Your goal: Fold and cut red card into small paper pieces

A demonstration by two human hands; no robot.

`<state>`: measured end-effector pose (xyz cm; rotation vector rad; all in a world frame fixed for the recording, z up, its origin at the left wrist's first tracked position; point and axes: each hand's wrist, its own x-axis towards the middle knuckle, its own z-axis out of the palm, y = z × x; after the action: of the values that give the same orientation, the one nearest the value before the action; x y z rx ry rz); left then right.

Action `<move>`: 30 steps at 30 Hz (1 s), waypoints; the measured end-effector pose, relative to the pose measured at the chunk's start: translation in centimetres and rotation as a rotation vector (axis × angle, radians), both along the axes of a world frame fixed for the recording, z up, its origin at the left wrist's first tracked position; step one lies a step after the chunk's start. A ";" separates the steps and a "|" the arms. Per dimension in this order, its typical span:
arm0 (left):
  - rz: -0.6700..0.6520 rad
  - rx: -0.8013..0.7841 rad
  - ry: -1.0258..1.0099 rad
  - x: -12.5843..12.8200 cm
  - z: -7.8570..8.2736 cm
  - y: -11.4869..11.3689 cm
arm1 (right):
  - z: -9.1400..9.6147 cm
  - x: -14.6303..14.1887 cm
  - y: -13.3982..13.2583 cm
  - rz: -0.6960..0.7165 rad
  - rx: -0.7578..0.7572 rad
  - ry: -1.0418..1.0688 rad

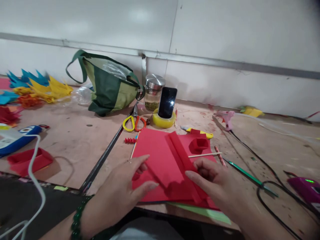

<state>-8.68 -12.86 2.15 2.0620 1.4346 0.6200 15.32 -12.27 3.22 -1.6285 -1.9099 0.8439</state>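
as red strip (182, 154) slants, far end leftward

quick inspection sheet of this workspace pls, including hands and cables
Surface: pinkish tabletop, stained, crossed by a dark strip
Job's things: red sheet, with a red paper strip over it
Clutter: scissors, yellow utility knife, glass jar, green bag; phone propped upright in yellow tape roll
Hands: right hand holds the red paper strip; left hand, open, is over the red sheet's left side
Cables: white cable at far left, black cable at right
Surroundings: pale wall behind
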 end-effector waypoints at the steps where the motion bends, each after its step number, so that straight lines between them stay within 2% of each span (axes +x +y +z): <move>1: -0.017 -0.054 -0.073 0.6 0.3 -0.1 | -0.1 -0.7 -0.8 -0.033 0.031 0.074; 3: -0.099 -0.150 -0.187 1.9 0.7 0.0 | -0.7 -2.0 -2.5 -0.011 0.097 0.105; 6: -0.157 -0.217 -0.232 3.0 1.1 0.4 | -1.2 -2.6 -4.4 0.143 0.273 0.067; 8: -0.188 -0.209 -0.187 2.9 1.4 0.7 | -0.8 -1.9 -4.7 0.153 0.484 -0.049; 10: -0.291 -0.185 -0.091 2.4 1.8 0.9 | 0.0 -0.7 -4.3 0.124 0.751 -0.238; 12: -0.422 -0.153 0.035 2.0 2.1 1.0 | 0.5 0.3 -3.7 0.216 0.941 -0.416; 13: -0.460 -0.129 0.097 2.0 2.2 1.1 | 0.5 0.6 -3.3 0.303 0.975 -0.474; 15: -0.476 -0.068 0.206 2.2 2.1 1.4 | 0.2 1.1 -2.8 0.431 0.977 -0.503; 16: -0.465 -0.027 0.246 2.5 2.0 1.6 | -0.2 1.2 -2.7 0.444 0.980 -0.490; 19: -0.338 0.132 0.311 3.3 1.7 2.1 | -1.5 1.4 -2.2 0.390 1.007 -0.508; 21: -0.258 0.201 0.319 3.6 1.4 2.3 | -2.2 1.5 -1.8 0.389 0.941 -0.589; 25: -0.332 0.101 0.317 3.4 0.0 1.8 | -3.5 2.1 -1.0 0.460 0.714 -0.635; 27: -0.318 0.073 0.306 3.2 -1.1 1.6 | -4.1 2.6 -0.8 0.472 0.676 -0.592; 30: -0.262 0.071 0.254 2.8 -2.4 1.3 | -4.7 3.1 -0.8 0.418 0.658 -0.474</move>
<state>-5.87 -11.54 -0.25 2.4025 1.2576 0.3146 18.38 -13.11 -1.44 -1.0914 -2.5408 -0.0902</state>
